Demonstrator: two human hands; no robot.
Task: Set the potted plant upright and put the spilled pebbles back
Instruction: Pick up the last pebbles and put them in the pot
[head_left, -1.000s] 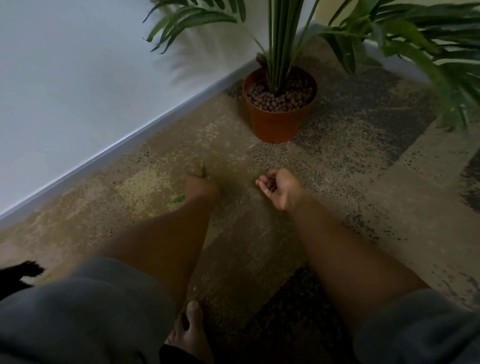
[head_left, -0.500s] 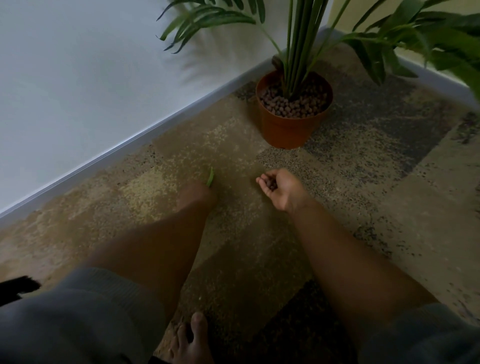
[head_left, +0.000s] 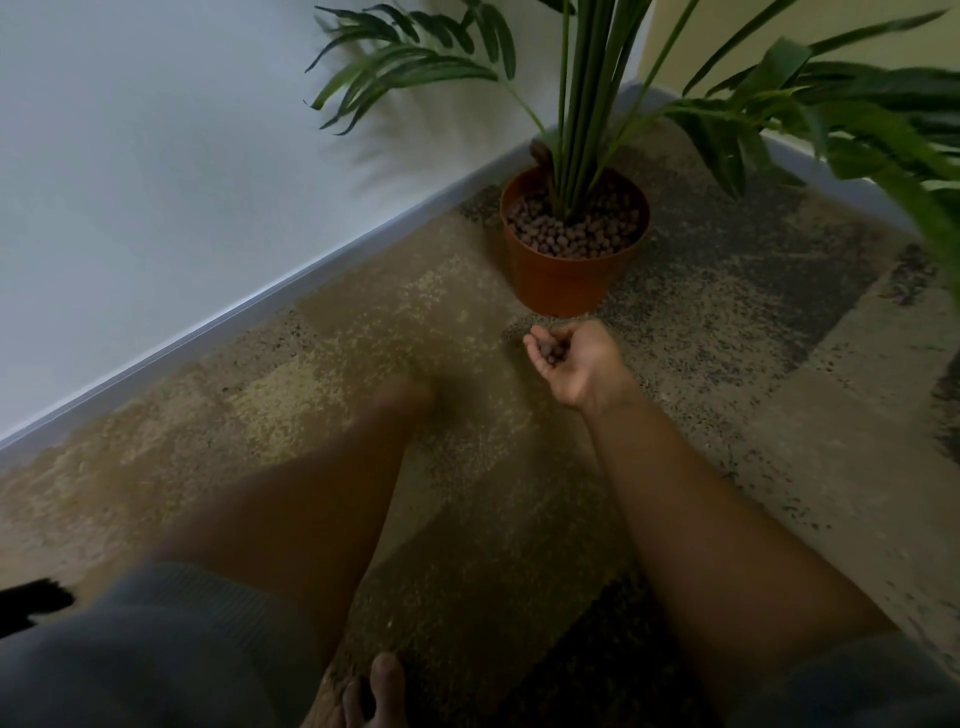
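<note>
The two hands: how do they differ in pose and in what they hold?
The right hand is cupped palm up, holding pebbles; the left hand faces down on the carpet, its contents unseen. The right hand looks sharp and lies nearer the pot; the left hand is blurred. Both are bare.

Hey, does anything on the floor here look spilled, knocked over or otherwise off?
Nothing much. The orange pot stands upright in the corner with pebbles inside. No loose pebbles show on the carpet; a few sit in the cupped right hand. The left hand is too blurred to read.
</note>
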